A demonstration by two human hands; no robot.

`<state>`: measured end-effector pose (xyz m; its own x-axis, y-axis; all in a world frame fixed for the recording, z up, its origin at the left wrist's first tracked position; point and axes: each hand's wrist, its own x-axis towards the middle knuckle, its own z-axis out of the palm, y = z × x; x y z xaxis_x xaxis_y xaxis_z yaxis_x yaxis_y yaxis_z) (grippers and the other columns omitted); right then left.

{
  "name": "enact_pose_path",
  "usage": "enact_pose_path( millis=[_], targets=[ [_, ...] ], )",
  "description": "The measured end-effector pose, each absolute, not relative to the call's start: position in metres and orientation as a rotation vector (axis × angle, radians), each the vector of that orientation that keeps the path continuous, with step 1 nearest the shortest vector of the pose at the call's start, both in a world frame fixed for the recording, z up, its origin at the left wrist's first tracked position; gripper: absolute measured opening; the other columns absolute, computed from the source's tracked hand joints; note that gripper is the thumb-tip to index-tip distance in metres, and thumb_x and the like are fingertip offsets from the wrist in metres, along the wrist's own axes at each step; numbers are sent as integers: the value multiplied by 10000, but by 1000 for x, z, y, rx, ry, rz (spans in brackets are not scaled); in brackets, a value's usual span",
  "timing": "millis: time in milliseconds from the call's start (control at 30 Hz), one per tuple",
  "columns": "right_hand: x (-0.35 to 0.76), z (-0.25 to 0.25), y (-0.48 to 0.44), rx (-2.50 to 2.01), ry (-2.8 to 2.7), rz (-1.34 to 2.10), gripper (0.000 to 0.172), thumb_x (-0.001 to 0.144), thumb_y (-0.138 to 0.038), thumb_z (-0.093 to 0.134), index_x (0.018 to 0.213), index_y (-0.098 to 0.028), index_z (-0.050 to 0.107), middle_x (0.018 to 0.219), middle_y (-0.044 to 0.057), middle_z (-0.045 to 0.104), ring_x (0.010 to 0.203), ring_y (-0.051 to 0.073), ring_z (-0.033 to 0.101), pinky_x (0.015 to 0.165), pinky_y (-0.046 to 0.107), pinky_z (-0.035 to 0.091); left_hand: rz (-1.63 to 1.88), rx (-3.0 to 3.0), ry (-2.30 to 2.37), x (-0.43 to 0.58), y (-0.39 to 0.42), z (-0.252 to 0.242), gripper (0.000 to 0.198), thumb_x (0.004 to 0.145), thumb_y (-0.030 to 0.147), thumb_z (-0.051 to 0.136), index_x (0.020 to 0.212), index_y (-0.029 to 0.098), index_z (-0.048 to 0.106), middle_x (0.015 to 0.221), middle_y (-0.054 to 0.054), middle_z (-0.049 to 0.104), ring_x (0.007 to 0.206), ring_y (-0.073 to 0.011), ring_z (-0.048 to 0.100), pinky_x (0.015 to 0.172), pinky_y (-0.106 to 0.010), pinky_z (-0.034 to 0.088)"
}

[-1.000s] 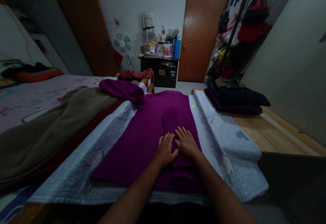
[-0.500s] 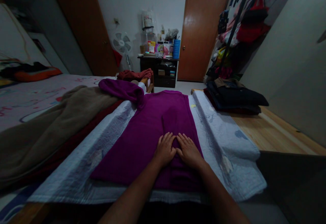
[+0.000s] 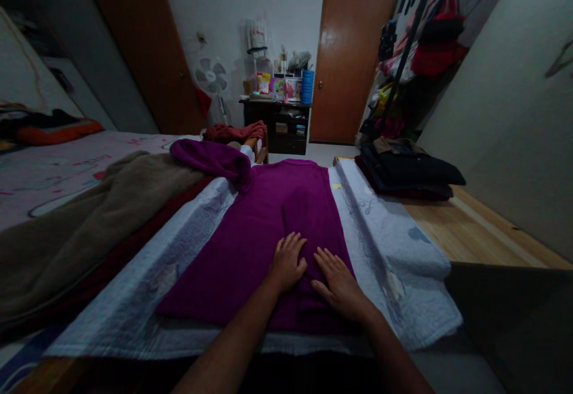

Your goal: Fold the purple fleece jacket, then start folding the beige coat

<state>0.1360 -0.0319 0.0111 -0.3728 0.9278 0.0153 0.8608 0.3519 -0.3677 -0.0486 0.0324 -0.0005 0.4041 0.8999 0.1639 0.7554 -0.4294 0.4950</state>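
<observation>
Head view shows us a purple garment spread out flat in front of us, its neck end pointing away and its hem towards us. What looks like one sleeve lies lengthwise over the body, near the right-hand edge, probably laid inward so that this side runs straight. The other sleeve reaches out to the left, over the end of a brown fleecy cloth.

Our left hand and right hand rest palm down on the purple fabric, just beside each other but apart. Their fingers are straight and loosely spread, with hold of nothing; we judge that such flat palms serve to press the fabric level.

Under the garment is a pale quilted cloth, perhaps there as a soft base. To the right, dark folded clothes sit stacked on a wooden bench, well away from our hands.

Our palms cover part of the inward sleeve, so we cannot make out its cuff. Our left forearm crosses the near hem, the brown cloth is cut off at the left border, and whatever supports the quilted cloth is hidden. Dim light blurs the purple folds together.
</observation>
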Motion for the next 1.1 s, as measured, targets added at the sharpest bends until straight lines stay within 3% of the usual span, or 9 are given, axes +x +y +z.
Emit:
enact_pose_path(
  millis=[167, 433, 833, 1000, 1100],
  targets=[
    [135, 14, -38, -1668, -2388, 462, 621, 961, -443, 407, 1508, -166, 315, 1580, 85, 249, 1469, 218, 172, 1196, 448, 193, 518, 2255, 1410, -48, 25, 7, 554, 840, 297, 533, 1380, 181, 491, 1521, -100, 401, 1442, -245, 266, 1184, -466, 186],
    [139, 8, -37, -1646, -2430, 430, 638, 904, -237, 375, 1527, -161, 259, 1597, 62, 207, 1477, 179, 121, 1199, 429, 181, 396, 2323, 1307, -48, -4, 9, 686, 854, 475, 566, 1469, 245, 370, 1602, -108, 216, 1482, -277, 138, 1186, -521, 141],
    [148, 5, -44, -1647, -2420, 475, 791, 751, -120, 367, 1531, -172, 245, 1612, 28, 162, 1485, 179, 48, 1201, 451, 154, 351, 2305, 1298, -49, -3, 8, 785, 777, 433, 650, 1481, 259, 348, 1613, -107, 174, 1489, -278, 98, 1191, -518, 123],
    [156, 8, -43, -1592, -2378, 557, 791, 716, -101, 369, 1503, -149, 317, 1596, 62, 221, 1479, 192, 122, 1191, 471, 186, 372, 2335, 1321, -48, -6, 7, 737, 800, 407, 620, 1474, 252, 363, 1608, -102, 198, 1487, -277, 115, 1191, -522, 129],
    [158, 23, -32, -1558, -2361, 600, 748, 674, -86, 400, 1419, -122, 459, 1523, 103, 386, 1426, 211, 297, 1165, 430, 266, 369, 2355, 1330, -48, -8, 8, 712, 819, 390, 594, 1476, 247, 359, 1609, -101, 195, 1487, -276, 112, 1192, -522, 131]
  ],
)
